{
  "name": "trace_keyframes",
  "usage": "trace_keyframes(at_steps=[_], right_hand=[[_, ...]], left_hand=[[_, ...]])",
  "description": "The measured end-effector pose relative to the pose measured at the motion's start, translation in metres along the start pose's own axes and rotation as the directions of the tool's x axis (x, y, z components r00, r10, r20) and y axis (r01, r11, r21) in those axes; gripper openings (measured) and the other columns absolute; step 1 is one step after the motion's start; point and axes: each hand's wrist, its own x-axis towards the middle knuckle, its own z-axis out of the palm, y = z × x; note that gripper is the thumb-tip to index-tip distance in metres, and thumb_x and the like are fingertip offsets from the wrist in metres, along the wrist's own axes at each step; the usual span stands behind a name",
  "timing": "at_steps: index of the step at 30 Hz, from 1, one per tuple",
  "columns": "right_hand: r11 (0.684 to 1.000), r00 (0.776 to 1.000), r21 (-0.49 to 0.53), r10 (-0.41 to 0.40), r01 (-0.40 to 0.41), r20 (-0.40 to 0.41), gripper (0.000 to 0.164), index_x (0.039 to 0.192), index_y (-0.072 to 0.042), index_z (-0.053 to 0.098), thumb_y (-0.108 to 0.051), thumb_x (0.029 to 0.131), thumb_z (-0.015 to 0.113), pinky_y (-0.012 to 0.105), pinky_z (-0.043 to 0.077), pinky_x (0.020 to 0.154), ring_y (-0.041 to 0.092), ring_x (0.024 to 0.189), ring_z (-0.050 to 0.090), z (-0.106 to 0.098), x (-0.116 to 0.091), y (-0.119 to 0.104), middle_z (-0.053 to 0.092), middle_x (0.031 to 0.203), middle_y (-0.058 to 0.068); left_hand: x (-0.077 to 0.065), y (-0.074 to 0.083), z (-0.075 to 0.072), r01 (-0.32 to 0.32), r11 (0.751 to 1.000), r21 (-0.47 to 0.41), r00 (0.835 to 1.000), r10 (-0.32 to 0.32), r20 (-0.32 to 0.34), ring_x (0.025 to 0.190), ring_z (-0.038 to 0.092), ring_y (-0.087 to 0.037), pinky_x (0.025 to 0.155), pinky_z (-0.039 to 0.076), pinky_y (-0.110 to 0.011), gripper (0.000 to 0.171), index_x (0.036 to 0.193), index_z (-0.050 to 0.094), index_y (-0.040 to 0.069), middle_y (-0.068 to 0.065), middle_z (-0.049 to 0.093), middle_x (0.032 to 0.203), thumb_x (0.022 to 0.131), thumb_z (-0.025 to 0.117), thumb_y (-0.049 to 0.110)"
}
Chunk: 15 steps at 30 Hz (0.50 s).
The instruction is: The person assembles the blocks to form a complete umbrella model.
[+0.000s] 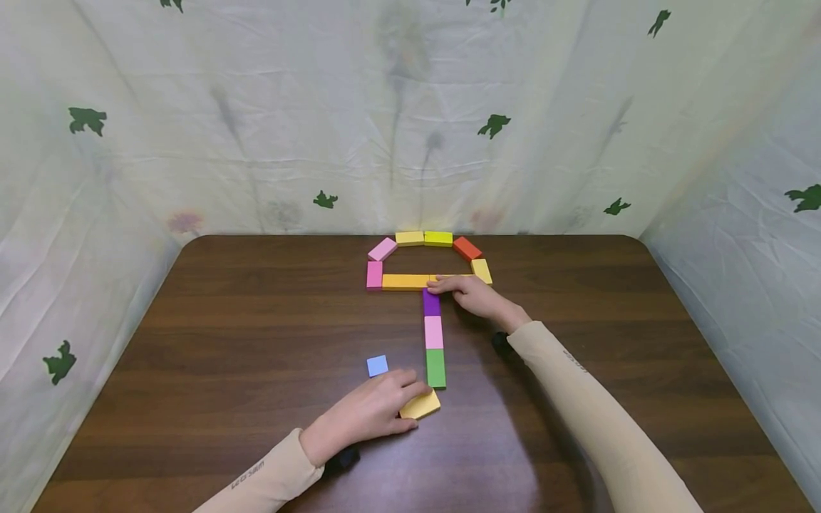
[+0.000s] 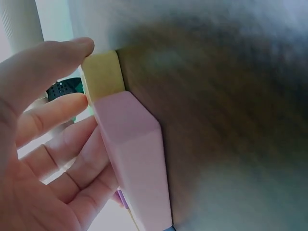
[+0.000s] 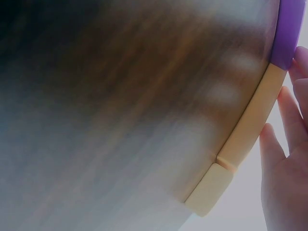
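Flat coloured blocks lie end to end on the table. My left hand [image 1: 375, 405] pinches a pale yellow block [image 1: 420, 405] between thumb and fingers, just below the green block [image 1: 436, 368]. In the left wrist view, a pink block [image 2: 137, 144] lies against the yellow one, beneath the fingers; the hand hides it from the head view. A light blue block [image 1: 377, 365] sits just beyond that hand. My right hand [image 1: 477, 296] has its fingers extended and touching the orange blocks [image 1: 406, 282], where the purple block [image 1: 431, 303] meets them. A pink block [image 1: 433, 332] joins purple to green.
Pink blocks [image 1: 382, 249], yellow blocks [image 1: 438, 239] and a red block [image 1: 467, 248] form an arch above the orange row. The brown wooden table [image 1: 244, 320] backs onto a pale curtain [image 1: 288, 128] with green leaf shapes.
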Motion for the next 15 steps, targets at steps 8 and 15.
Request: trace_keyframes(at_steps=[8,15], right_hand=[[1.000,1.000,0.001,0.011,-0.011,0.006,0.049,0.126,-0.009,0.065,0.011,0.089,0.039,0.038,0.030,0.108,0.019,0.132,0.042,-0.0002,0.0008,0.0002,0.056,0.134,0.008],[1.000,1.000,-0.001,0.007,-0.007,0.006,0.048,0.126,-0.008,0.064,0.011,0.090,0.039,0.039,0.030,0.108,0.020,0.132,0.042,-0.0003,0.0006,-0.0007,0.057,0.133,0.008]], left_hand=[[-0.0014,0.0019,0.0010,-0.021,0.997,0.072,1.000,0.022,-0.019,0.088,0.058,-0.016,0.081,0.048,-0.028,0.042,0.111,0.065,0.007,-0.001,0.056,0.093,0.079,0.078,0.032],[-0.0030,-0.0045,-0.0059,-0.048,0.999,0.009,0.999,0.048,0.011,0.079,0.042,-0.008,0.070,0.037,-0.021,0.049,0.119,0.066,0.015,0.007,0.048,0.088,0.077,0.080,0.036]])
